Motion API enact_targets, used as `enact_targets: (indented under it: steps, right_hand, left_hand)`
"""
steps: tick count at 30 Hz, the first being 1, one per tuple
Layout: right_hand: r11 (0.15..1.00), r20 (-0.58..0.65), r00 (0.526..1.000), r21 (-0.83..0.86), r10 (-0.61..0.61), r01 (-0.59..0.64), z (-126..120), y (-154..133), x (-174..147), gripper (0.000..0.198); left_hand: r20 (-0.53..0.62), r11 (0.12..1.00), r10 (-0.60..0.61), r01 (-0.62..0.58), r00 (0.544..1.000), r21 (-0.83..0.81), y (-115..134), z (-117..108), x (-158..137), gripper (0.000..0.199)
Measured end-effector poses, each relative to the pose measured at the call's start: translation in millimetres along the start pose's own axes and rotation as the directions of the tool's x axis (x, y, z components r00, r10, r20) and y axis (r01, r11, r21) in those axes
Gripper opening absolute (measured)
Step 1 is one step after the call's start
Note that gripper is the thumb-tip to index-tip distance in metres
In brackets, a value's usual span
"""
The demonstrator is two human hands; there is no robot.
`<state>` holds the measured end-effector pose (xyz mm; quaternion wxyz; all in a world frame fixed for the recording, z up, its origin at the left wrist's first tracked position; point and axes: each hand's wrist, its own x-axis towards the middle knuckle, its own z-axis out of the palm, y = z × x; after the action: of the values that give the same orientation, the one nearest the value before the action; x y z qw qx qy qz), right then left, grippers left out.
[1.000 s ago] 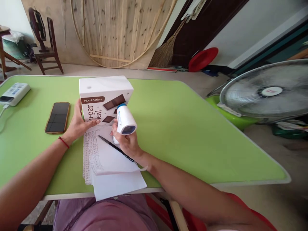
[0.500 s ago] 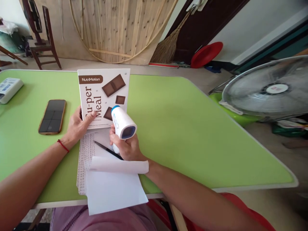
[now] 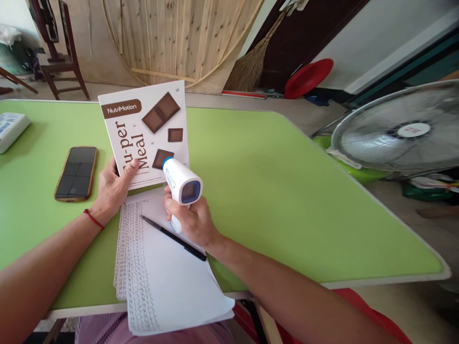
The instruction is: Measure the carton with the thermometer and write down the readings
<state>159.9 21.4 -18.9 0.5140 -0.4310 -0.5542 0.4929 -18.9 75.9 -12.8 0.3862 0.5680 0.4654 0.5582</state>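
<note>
My left hand (image 3: 114, 184) grips the lower left of a white box (image 3: 152, 138) printed with "NutriMotion" and chocolate pieces, thumb across its front. The box is tilted and raised over the table. In my right hand (image 3: 191, 217) is a white infrared thermometer (image 3: 182, 181) with a blue rim, its fingers wrapped round the handle. The thermometer's front end is close to the box's lower right; whether they touch I cannot tell. Below both hands lie handwritten paper sheets (image 3: 172, 286), hanging over the table edge, with a black pen (image 3: 174, 236) on them.
On the green table (image 3: 287, 200), a phone (image 3: 76, 173) lies left of my left hand. A white device (image 3: 12, 130) sits at the far left. Beyond the right edge stands a fan (image 3: 398, 131). A broom (image 3: 253, 67) and a red basin (image 3: 309, 78) are at the back, near a chair (image 3: 60, 67).
The box has risen and tipped to the left in my left hand. The curled top sheet has flattened, showing its writing and more of the pen. My right hand still holds the thermometer.
</note>
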Motion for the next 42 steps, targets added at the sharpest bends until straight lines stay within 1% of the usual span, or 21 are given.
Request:
enact_targets:
  steps: [2,5,10,16,26,33,38,42]
  right_hand:
    - [1.000,0.000,1.000,-0.016,-0.014,0.014,0.1,0.9,-0.3,0.009]
    - [0.998,-0.013,0.999,-0.039,-0.045,0.045,0.4,2.5,-1.7,0.009]
    - [0.996,-0.012,0.998,-0.070,-0.061,0.060,1.1,2.2,-2.5,0.009]
    - [0.989,-0.001,0.997,-0.123,-0.079,0.078,-0.7,2.7,-2.6,0.008]
    - [0.993,0.003,0.999,-0.108,-0.052,0.052,-1.3,6.1,-1.7,0.010]
    - [0.994,0.010,0.998,-0.094,-0.061,0.062,-3.0,9.5,-2.3,0.010]
    - [0.991,0.031,0.998,-0.116,-0.059,0.062,-4.6,10.1,-2.2,0.009]
    - [0.994,0.016,0.999,-0.095,-0.050,0.052,-4.5,9.5,-2.1,0.011]
  left_hand:
    - [0.001,0.999,0.039,-0.039,0.999,-0.018,-0.3,-0.1,1.3,0.050]
    - [0.036,0.996,0.090,-0.089,0.995,-0.021,0.3,-0.2,2.4,0.048]
    - [0.025,0.994,0.110,-0.110,0.994,0.004,4.3,0.2,2.9,0.046]
    - [0.026,0.984,0.176,-0.177,0.984,0.035,11.7,0.4,3.2,0.043]
    - [0.010,0.975,0.211,-0.211,0.977,0.066,9.7,-0.9,4.1,0.042]
    - [0.008,0.976,0.213,-0.213,0.977,0.035,9.3,-0.5,3.9,0.045]
    - [0.019,0.976,0.219,-0.219,0.976,0.012,8.5,-1.0,4.2,0.047]
    - [0.018,0.978,0.210,-0.210,0.978,0.009,9.0,-1.3,4.1,0.049]
